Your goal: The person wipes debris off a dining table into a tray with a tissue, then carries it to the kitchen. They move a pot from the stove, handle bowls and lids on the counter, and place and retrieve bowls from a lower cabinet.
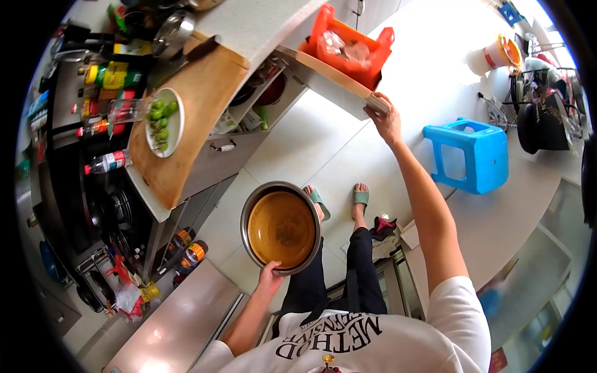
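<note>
My left hand (270,278) grips the near rim of a round steel bowl (244,227) and holds it above the floor in front of my legs. The inside of the bowl looks amber-brown; I cannot tell whether that is liquid or reflection. My right arm reaches forward, and my right hand (385,118) is closed around the outer end of an open cabinet door (329,94). Over the door hangs an orange-red plastic bag (323,28) with pale, crumpled scraps inside. Behind the door, the open cabinet (260,102) shows shelves with bowls and packets.
At left, a wooden cutting board (208,93) on the counter bears a white plate (179,133) of green fruit, near several bottles. A blue plastic stool (491,158) and a white bucket (485,61) stand at right. Green slippers (360,196) are on my feet.
</note>
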### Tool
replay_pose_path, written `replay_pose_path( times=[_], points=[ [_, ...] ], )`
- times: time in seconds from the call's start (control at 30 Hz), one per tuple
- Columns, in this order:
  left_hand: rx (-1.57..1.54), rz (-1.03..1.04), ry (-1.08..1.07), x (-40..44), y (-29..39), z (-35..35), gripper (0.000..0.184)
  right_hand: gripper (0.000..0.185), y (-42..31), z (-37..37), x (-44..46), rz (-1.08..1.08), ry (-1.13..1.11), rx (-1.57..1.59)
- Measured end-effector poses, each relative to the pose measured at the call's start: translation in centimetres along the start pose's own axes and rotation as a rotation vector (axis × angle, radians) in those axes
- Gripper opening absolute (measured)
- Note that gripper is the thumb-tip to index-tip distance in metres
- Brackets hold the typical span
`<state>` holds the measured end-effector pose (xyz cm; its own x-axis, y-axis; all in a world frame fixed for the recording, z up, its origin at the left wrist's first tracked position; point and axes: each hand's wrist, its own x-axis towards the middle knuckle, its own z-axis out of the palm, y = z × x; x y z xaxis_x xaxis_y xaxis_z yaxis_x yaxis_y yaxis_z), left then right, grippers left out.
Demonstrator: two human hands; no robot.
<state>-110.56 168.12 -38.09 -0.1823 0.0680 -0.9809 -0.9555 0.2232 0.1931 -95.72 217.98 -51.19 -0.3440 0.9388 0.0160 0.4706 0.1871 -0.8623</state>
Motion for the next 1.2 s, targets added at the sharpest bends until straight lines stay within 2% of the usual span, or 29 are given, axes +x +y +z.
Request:
replay_pose_path(
  times=[0.07, 0.13, 0.23, 0.33, 0.37, 0.47, 0.5, 0.6, 0.7, 0.83, 0.93, 1.0, 1.13, 1.2],
  points=[
    [0.029, -0.025, -0.038, 2.8, 0.7, 1.4, 0.029, 0.023, -0.3, 0.0, -0.8, 0.016, -0.001, 0.037],
    [0.092, -0.044, -0.030, 4.9, 1.9, 4.0, 0.030, 0.021, -0.9, 0.9, -1.9, 0.073, 0.028, 0.126],
    [0.170, -0.058, -0.061, 10.8, 4.1, 6.5, 0.031, 0.023, 0.7, 3.6, -2.7, -0.052, 0.249, 0.160],
    [0.197, -0.037, -0.076, 15.6, 5.8, 7.8, 0.030, 0.023, 1.9, 4.8, -2.5, -0.020, 0.285, 0.269],
    [0.199, -0.023, -0.082, 16.9, 6.5, 8.6, 0.029, 0.021, 2.4, 5.0, -2.4, -0.103, 0.274, 0.288],
    [0.153, 0.017, -0.048, 22.2, 8.4, 9.8, 0.027, 0.022, 3.2, 5.0, -2.6, -0.103, 0.206, 0.362],
    [0.108, 0.003, -0.072, 23.7, 9.1, 10.8, 0.029, 0.033, 3.2, 4.9, -2.5, -0.119, 0.237, 0.297],
    [0.047, 0.003, -0.127, 29.1, 11.2, 12.0, 0.034, 0.033, 3.9, 5.0, -2.1, -0.183, 0.260, 0.247],
    [0.048, 0.054, -0.163, 32.8, 12.3, 12.8, 0.034, 0.039, 3.9, 5.7, -2.9, -0.086, 0.301, 0.393],
    [-0.004, 0.031, -0.159, 35.6, 12.2, 12.4, 0.038, 0.044, 5.9, 9.0, -7.4, 0.211, 0.390, 0.622],
    [0.002, 0.022, -0.159, 37.5, 11.0, 11.4, 0.032, 0.037, 8.5, 12.0, -11.8, 0.454, 0.182, 0.618],
    [-0.021, 0.044, -0.161, 38.7, 9.7, 11.2, 0.030, 0.030, 10.7, 14.8, -14.0, 0.564, -0.063, 0.575],
    [-0.090, 0.016, -0.274, 42.3, 7.2, 11.5, 0.029, 0.025, 13.1, 20.2, -12.8, 0.523, -0.276, 0.613],
    [-0.060, -0.020, -0.346, 44.7, 6.3, 11.2, 0.029, 0.025, 13.8, 23.4, -10.3, 0.421, -0.334, 0.570]
  ],
)
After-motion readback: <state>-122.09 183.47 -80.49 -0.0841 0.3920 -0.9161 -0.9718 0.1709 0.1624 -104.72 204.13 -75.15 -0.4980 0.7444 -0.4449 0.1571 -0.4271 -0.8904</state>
